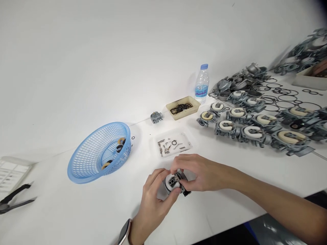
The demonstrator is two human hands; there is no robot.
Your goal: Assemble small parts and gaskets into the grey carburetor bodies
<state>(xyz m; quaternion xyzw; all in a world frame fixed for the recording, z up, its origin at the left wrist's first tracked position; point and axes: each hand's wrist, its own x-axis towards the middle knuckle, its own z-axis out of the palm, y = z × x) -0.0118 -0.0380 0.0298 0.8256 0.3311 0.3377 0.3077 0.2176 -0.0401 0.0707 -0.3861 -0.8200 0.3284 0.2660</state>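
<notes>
**Two hands on one carburetor body, white tabletop**

Left hand, nearest the camera: smartwatch at the wrist; fingers curled up and around a small carburetor body, thumb pressed to its near side. Grasping.

Right hand: reaches in from the right, forearm across the tabletop edge; fingertips pinched over the top and far side of the same carburetor body. Grasping. The part sits between both hands, low over the tabletop; whether it touches the surface cannot be told. A pale round face with a dark fitting shows between the fingers.

Just beyond the right hand's fingertips: clear shallow tray with small metal pins, screws and one dark ring.

Beyond and left of the left hand: blue plastic basket, tilted, holding a few tan and black ring-shaped parts. One small black O-ring lies just beside its rim.

Further beyond the tray: single loose carburetor casting; beige tray of black O-rings; water bottle, upright, blue cap.

Right of and beyond the right hand: rows of carburetor bodies with cream floats uppermost, close together; more castings heaped behind; large black gasket rings spread flat among them.

Far left of the left hand: black-handled pliers near the tabletop edge, beside a clear compartment box.
</notes>
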